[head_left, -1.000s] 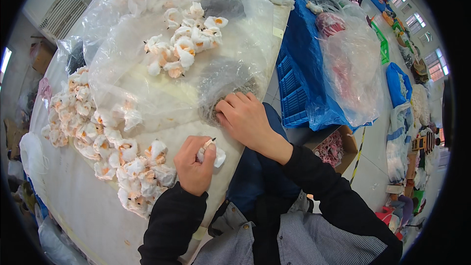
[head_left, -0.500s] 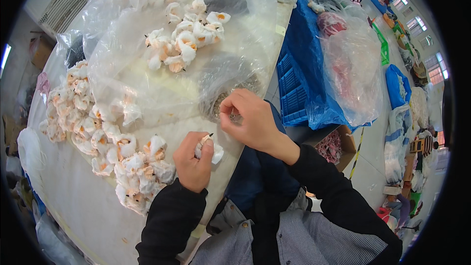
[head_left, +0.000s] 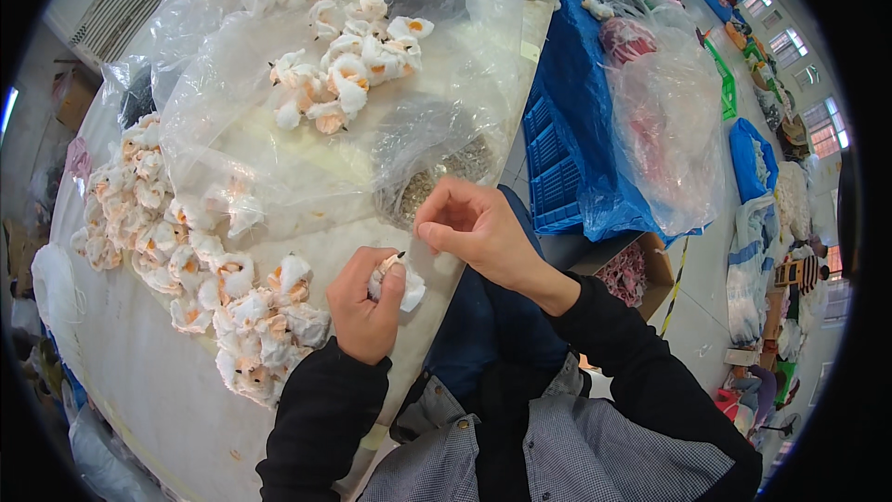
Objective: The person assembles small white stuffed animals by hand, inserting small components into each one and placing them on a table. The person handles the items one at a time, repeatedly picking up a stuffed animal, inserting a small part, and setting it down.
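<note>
My left hand (head_left: 364, 309) is closed around a small white plush piece (head_left: 410, 292), its fluffy side showing past the fingers. A thin black tip sticks up from that piece beside my thumb. To the right and a little farther off, my right hand (head_left: 485, 238) has thumb and index finger pinched together. Anything between those fingertips is too small to make out. Just beyond them lies a clear plastic bag (head_left: 423, 191) of tiny shiny parts. Similar white and orange plush pieces (head_left: 255, 321) are heaped to the left of my left hand.
Another cluster of plush pieces (head_left: 358, 60) rests on clear plastic sheeting (head_left: 279, 163) across the pale table (head_left: 177, 390). Right of the table edge stands a blue crate (head_left: 550, 163) with blue lining and bagged goods. A cardboard box (head_left: 658, 270) of pink scraps sits below it.
My right hand has shifted slightly down, away from the bag of tiny parts, and turned a little. My left hand keeps hold of the plush piece in nearly the same place.
</note>
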`<control>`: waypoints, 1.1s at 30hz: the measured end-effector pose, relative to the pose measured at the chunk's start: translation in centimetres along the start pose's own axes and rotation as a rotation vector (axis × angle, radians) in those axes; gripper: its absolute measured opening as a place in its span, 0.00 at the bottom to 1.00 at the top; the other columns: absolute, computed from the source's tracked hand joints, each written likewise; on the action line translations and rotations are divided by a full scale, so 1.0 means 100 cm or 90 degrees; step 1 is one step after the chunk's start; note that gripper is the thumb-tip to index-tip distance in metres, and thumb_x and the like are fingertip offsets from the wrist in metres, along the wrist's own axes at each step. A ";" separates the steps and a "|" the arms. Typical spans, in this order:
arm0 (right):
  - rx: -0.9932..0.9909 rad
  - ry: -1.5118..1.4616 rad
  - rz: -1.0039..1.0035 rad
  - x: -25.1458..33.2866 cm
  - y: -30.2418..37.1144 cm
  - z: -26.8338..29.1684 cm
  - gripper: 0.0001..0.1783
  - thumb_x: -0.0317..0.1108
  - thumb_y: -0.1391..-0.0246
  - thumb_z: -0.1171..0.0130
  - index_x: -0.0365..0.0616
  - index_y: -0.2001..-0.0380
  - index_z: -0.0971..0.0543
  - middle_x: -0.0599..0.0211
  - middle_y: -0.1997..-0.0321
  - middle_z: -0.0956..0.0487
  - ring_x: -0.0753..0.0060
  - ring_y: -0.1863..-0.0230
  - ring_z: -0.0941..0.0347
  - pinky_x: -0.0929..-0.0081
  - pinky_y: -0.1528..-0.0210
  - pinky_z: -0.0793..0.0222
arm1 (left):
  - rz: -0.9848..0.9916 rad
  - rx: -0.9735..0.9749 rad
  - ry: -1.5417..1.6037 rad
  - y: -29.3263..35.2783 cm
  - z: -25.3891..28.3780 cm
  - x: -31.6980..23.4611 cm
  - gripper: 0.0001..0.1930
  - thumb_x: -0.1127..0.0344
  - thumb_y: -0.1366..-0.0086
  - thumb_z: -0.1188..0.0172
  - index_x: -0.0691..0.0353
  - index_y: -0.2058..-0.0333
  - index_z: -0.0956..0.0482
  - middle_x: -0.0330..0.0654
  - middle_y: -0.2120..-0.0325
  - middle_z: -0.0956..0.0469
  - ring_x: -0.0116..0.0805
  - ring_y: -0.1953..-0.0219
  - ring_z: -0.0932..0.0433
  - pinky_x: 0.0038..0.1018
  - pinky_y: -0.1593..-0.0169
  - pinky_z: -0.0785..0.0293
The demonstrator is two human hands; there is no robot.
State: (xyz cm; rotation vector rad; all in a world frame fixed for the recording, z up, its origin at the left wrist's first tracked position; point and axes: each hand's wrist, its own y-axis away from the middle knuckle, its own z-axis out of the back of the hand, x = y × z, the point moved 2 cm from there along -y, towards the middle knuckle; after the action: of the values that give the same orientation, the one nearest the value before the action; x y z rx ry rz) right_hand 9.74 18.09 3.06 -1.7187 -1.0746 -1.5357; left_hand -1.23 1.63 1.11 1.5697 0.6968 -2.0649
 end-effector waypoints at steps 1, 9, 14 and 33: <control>0.012 -0.020 -0.011 0.000 0.001 0.000 0.04 0.26 0.37 0.34 0.40 0.62 0.20 0.74 0.64 0.20 0.84 0.63 0.24 0.81 0.57 0.27 | 0.000 0.000 0.001 0.000 0.000 0.000 0.07 0.72 0.32 0.39 0.69 0.59 0.19 0.44 0.71 0.21 0.30 0.69 0.23 0.27 0.62 0.27; 0.111 -0.124 -0.091 -0.005 0.008 -0.007 0.05 0.30 0.34 0.36 0.40 0.60 0.21 0.73 0.67 0.20 0.83 0.67 0.25 0.81 0.60 0.29 | -0.017 0.026 0.043 -0.001 0.000 -0.003 0.06 0.71 0.30 0.40 0.69 0.59 0.19 0.43 0.70 0.21 0.29 0.69 0.24 0.27 0.63 0.28; 0.101 -0.134 -0.148 -0.004 0.010 -0.009 0.06 0.31 0.33 0.37 0.40 0.60 0.21 0.73 0.67 0.20 0.83 0.68 0.26 0.81 0.61 0.29 | -0.019 0.038 0.055 0.000 0.000 0.001 0.07 0.71 0.29 0.39 0.69 0.58 0.18 0.43 0.69 0.20 0.30 0.68 0.24 0.27 0.63 0.28; 0.052 0.138 0.010 0.000 0.017 -0.010 0.06 0.30 0.35 0.34 0.39 0.61 0.20 0.75 0.66 0.20 0.85 0.65 0.24 0.81 0.59 0.27 | -0.069 0.033 -0.042 0.000 -0.001 -0.001 0.07 0.74 0.32 0.38 0.68 0.57 0.18 0.48 0.69 0.20 0.40 0.69 0.21 0.30 0.64 0.26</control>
State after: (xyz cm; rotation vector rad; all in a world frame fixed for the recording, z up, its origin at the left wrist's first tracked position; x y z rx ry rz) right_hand 10.68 16.40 3.39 -1.4647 -0.9958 -1.6039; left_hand -1.18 1.69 1.17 1.5146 0.7242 -2.2198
